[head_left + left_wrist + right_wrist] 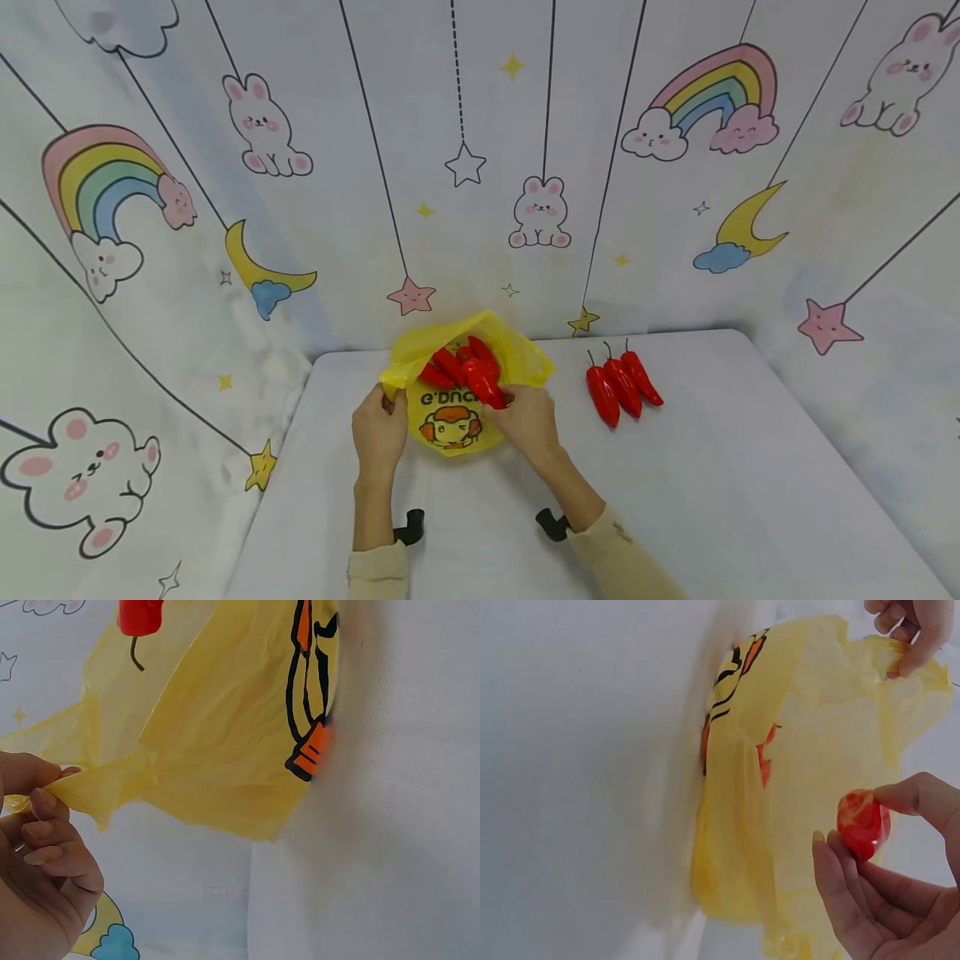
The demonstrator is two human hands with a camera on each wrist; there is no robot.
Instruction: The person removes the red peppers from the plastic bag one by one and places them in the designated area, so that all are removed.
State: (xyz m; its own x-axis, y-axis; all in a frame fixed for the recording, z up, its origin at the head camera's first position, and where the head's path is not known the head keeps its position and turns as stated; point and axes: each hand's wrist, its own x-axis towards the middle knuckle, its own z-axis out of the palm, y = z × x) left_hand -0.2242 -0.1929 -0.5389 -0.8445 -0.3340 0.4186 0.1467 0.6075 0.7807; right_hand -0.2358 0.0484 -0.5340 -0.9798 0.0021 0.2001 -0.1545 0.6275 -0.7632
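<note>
A yellow plastic bag (521, 358) with a printed cartoon duck stands open-mouthed near the back of the table. My left hand (380, 429) pinches the left edge of its mouth between thumb and fingers, and the left wrist view shows the film (120, 780) bunched in that grip. With thumb and fingertips, my right hand (531, 421) holds a red chili pepper (482, 383) by one end at the bag's opening. In the right wrist view this pepper (862, 825) appears end-on, in front of the bag. Several more red chili peppers (447, 365) lie inside, partly hidden by the bag.
Three red chili peppers (622, 387) lie side by side on the white table (720, 467), right of the bag. Behind the table hangs a cloth backdrop (480, 250) printed with rabbits, stars and rainbows. A black fitting (410, 527) sticks out at the left wrist, another (553, 525) at the right.
</note>
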